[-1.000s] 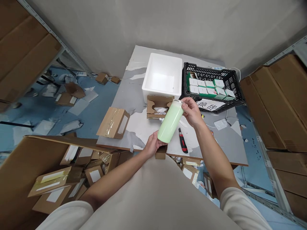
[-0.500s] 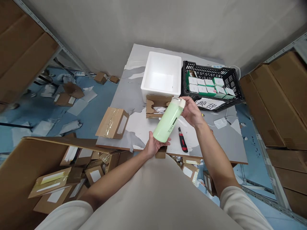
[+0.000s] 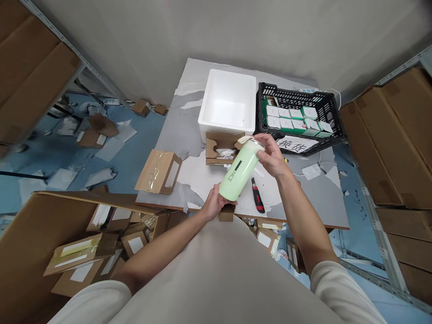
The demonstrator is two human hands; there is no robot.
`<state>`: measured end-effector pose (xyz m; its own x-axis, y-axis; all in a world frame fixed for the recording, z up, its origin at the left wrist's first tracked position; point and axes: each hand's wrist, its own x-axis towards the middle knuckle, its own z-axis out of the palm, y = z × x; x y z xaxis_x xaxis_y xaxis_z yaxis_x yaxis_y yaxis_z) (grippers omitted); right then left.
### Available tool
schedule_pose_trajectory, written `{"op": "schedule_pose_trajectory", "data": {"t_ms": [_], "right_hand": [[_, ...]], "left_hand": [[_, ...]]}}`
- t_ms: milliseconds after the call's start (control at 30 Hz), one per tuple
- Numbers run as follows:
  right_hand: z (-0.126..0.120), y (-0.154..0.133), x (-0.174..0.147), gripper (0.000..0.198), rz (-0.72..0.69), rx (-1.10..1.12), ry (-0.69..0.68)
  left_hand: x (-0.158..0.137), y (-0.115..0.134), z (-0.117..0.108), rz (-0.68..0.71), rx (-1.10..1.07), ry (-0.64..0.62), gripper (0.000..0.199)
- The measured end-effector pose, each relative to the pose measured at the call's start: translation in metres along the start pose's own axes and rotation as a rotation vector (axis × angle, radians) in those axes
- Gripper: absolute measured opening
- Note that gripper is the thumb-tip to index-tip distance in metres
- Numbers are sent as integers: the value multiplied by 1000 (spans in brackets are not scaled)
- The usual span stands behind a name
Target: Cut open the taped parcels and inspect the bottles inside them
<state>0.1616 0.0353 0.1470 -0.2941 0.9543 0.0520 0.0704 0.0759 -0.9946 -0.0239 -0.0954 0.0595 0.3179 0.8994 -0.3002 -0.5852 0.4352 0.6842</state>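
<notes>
A pale green bottle [image 3: 239, 173] with dark lettering is held tilted above the table's front edge, its cap end up and to the right. My left hand [image 3: 214, 203] grips its base from below and the left. Around the cap end, my right hand [image 3: 271, 155] has its thumb and fingers closed. Behind the bottle lies an open cardboard box [image 3: 216, 155] with crumpled white paper inside. A black and red utility knife [image 3: 258, 196] rests on the table to the right of the bottle.
A white foam box [image 3: 204, 114] and a black crate [image 3: 339, 123] of small white-green boxes stand at the back. One taped carton [image 3: 155, 173] sits at left on the table [image 3: 189, 101]. A large carton [image 3: 20, 229] full of parcels is at lower left.
The bottle has been turned about its length, so its lettering faces up more and the cap strap has swung to the left. My right hand has shifted its grip near the cap.
</notes>
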Motion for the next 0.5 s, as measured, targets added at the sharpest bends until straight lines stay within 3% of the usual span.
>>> {"op": "schedule_pose_trajectory", "data": {"t_ms": [100, 200, 267, 333, 367, 433, 500], "right_hand": [[-4, 3, 2, 67, -16, -24, -40], [-13, 6, 2, 65, -53, -35, -37], [-21, 6, -3, 61, -92, -43, 19], [-29, 7, -10, 57, -133, -64, 88], [-31, 7, -14, 55, -154, -80, 113], [-34, 10, -24, 51, -209, -114, 135], [-33, 13, -33, 49, -288, -139, 148]], "left_hand": [[2, -2, 1, -31, 32, -23, 77], [0, 6, -14, 21, 171, -66, 86], [-5, 17, -36, 152, 421, -88, 90], [-12, 26, -62, 307, 855, -113, 87], [-16, 27, -74, 349, 1054, -149, 99], [-18, 21, -90, 382, 1350, -250, 117], [-12, 5, -96, 392, 1513, -329, 120]]}}
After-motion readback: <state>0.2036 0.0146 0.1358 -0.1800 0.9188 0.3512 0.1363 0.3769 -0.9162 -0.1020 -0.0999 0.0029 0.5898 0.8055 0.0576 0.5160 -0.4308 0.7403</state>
